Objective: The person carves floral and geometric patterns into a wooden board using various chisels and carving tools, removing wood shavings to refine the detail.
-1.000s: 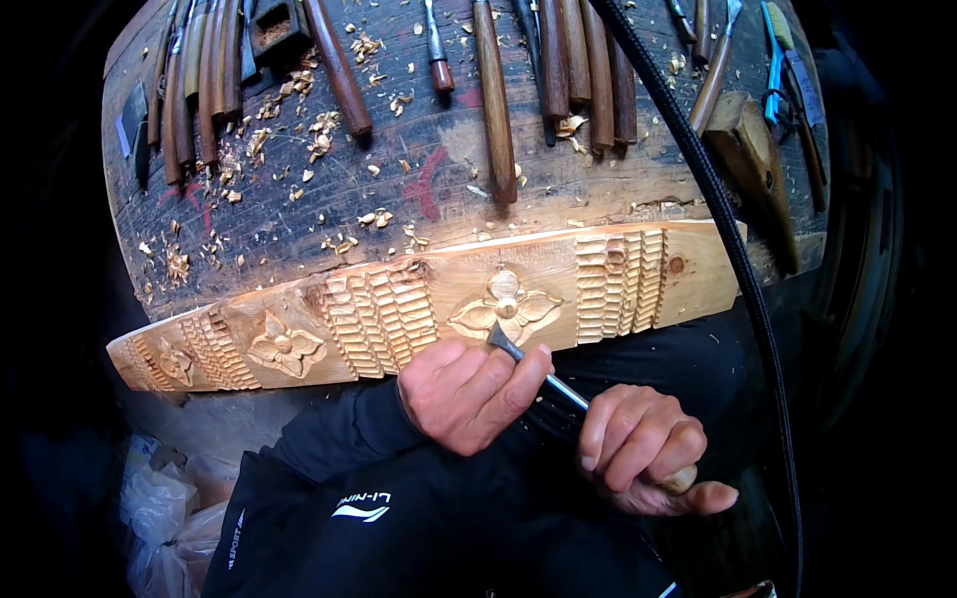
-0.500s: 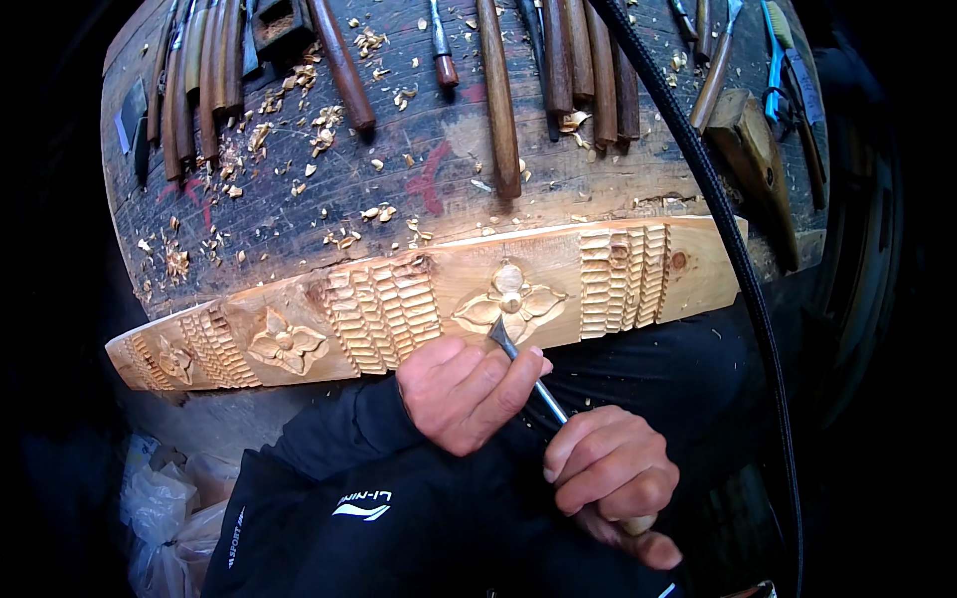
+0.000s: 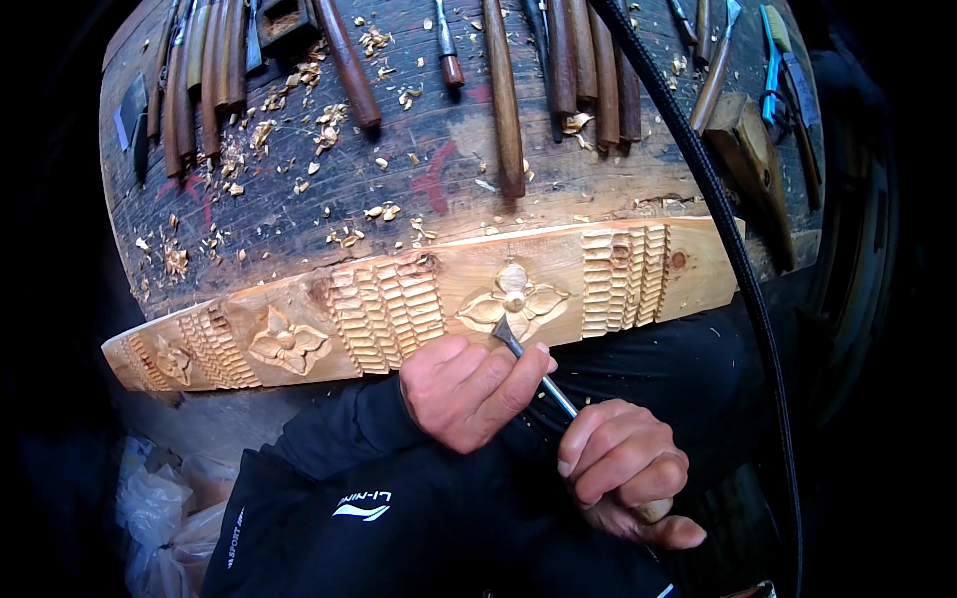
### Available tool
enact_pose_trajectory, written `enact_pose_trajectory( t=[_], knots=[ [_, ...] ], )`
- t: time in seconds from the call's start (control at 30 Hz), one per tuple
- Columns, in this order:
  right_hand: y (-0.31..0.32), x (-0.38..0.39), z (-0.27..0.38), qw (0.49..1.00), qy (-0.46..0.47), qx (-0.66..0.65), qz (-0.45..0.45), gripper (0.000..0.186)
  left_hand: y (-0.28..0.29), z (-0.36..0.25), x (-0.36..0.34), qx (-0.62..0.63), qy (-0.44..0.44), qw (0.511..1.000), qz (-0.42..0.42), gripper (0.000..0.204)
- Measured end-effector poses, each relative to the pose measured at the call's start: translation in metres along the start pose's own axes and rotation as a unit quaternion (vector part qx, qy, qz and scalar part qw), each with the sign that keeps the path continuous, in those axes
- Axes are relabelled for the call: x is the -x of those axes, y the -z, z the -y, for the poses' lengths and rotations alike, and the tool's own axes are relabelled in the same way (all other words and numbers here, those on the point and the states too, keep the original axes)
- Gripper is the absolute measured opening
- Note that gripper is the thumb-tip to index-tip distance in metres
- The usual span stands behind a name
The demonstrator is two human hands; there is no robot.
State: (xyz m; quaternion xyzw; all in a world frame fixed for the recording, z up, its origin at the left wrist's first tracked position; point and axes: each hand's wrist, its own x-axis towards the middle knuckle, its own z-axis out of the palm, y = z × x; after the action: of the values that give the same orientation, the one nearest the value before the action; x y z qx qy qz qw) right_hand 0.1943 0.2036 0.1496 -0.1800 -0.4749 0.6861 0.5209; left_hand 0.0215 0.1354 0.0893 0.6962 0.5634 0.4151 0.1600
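Observation:
A long pale wooden board (image 3: 623, 284) leans along the near edge of the workbench, carved with flowers and bands of notches. My right hand (image 3: 628, 468) is wrapped round the handle of a carving chisel (image 3: 554, 393), most of which it hides. Closer to the blade, my left hand (image 3: 474, 389) grips the metal shank, its knuckles near the board's lower edge. The flared steel tip touches the lower petal of the larger carved flower (image 3: 513, 302). A second flower (image 3: 287, 346) and a smaller one lie further left on the board.
Several wooden-handled carving tools (image 3: 503, 110) lie across the far side of the dark workbench (image 3: 299, 219), among wood shavings (image 3: 329, 125). A wooden mallet-like block (image 3: 748, 159) and a blue brush (image 3: 772, 60) are at right. A black cable (image 3: 743, 249) crosses in front. Plastic bags (image 3: 159, 508) sit lower left.
My right hand has shifted slightly right with the chisel's handle end, so the chisel lies at a slightly different slant. The tip stays on the lower petal; my left hand has barely moved.

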Motion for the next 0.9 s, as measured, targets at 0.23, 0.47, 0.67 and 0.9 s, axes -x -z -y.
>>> enact_pose_trajectory(
  t=[0.23,0.47,0.67,0.9],
  knots=[
    [-0.012,0.001,-0.001,0.999,0.0,0.044,-0.027,0.072,-0.002,0.0,0.002,0.002,0.0,1.0,-0.002,0.054],
    [-0.015,0.003,-0.002,0.998,0.01,0.061,-0.005,0.072,-0.004,0.002,0.001,-0.01,-0.008,0.999,-0.03,0.039],
    [-0.016,0.005,-0.002,0.998,0.01,0.068,0.007,0.07,-0.004,0.002,0.0,-0.003,-0.008,0.999,-0.035,0.037],
    [-0.007,0.01,-0.001,0.998,0.015,0.044,0.048,0.075,-0.005,0.004,0.002,-0.015,-0.016,0.999,-0.034,0.037]
  ],
)
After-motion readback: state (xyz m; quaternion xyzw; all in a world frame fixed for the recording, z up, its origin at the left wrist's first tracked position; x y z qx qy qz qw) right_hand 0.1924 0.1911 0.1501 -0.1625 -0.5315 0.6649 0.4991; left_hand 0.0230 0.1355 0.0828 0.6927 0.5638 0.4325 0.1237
